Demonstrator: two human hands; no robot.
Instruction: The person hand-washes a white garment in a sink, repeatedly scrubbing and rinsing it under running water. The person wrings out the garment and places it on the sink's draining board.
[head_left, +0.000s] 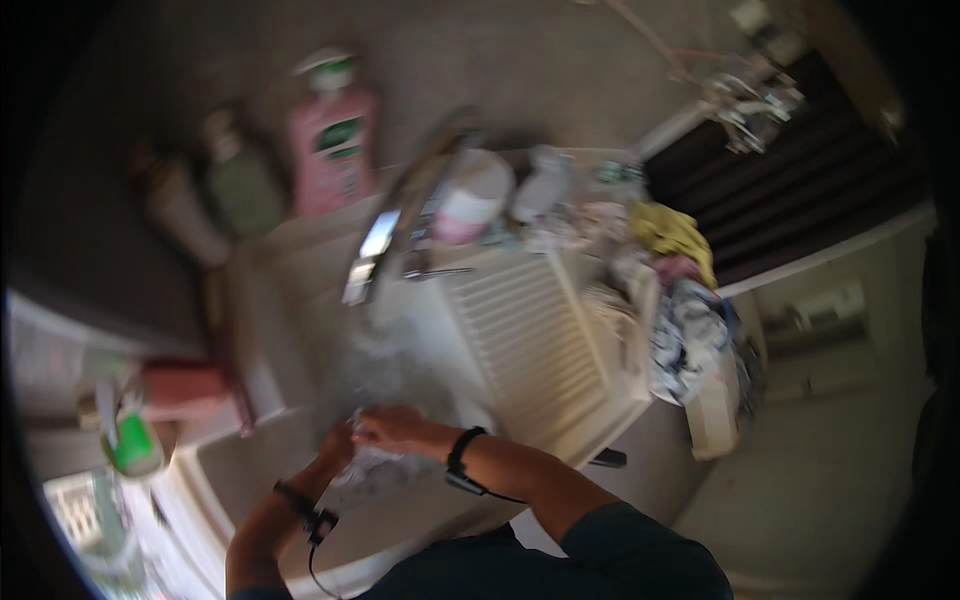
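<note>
My left hand (339, 442) and my right hand (390, 429) are close together, low in a pale laundry sink (292, 300). Between and just below them is something whitish and shiny, perhaps wet cloth or suds (375, 463); blur hides what it is and whether either hand grips it. A chrome faucet (373, 255) arches over the basin beyond my hands, above a whitish, blurred patch. To the right of my hands, a ribbed washboard surface (529, 330) slopes beside the basin. Black straps with cables are on both wrists.
A pink pump bottle (334, 150) stands behind the sink, with a greenish bottle (244, 187) beside it. A white and pink container (469, 195) is behind the faucet. Piled clothes (686, 322) lie at the right. A red container (184, 390) and a green-filled cup (133, 446) are at the left.
</note>
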